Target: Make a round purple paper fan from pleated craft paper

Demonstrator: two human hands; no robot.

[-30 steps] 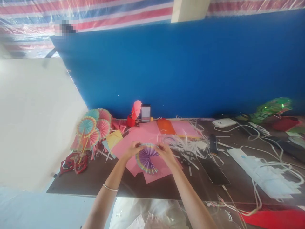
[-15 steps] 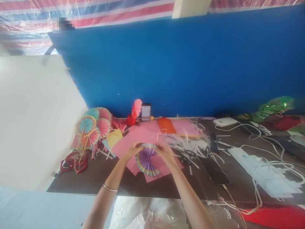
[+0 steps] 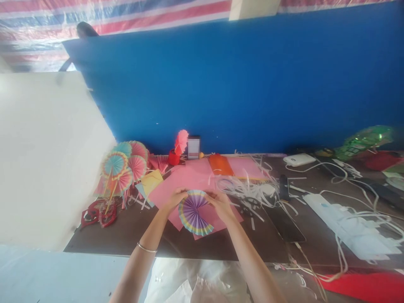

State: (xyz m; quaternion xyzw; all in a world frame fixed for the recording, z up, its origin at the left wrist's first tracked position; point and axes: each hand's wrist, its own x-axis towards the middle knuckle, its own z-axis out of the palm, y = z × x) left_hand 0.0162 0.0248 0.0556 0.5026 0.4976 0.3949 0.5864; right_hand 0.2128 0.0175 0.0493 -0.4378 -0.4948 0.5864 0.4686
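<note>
A pleated purple paper fan with a yellow and blue striped rim is spread between my hands, with a gap on its right side. My left hand pinches its upper left edge. At the upper right, my right hand has its fingers closed on the fan's edge; the fingertips are partly hidden. Beneath the fan lie pink paper sheets on the dark table.
Finished paper fans stand at the left by red scissors. Shredded white paper strips, a phone, and a white power strip with tangled cables lie to the right. A blue partition rises behind.
The fan's lower right end has swung slightly right and outward, so it looks a little wider. Both hands keep their hold at nearly the same place.
</note>
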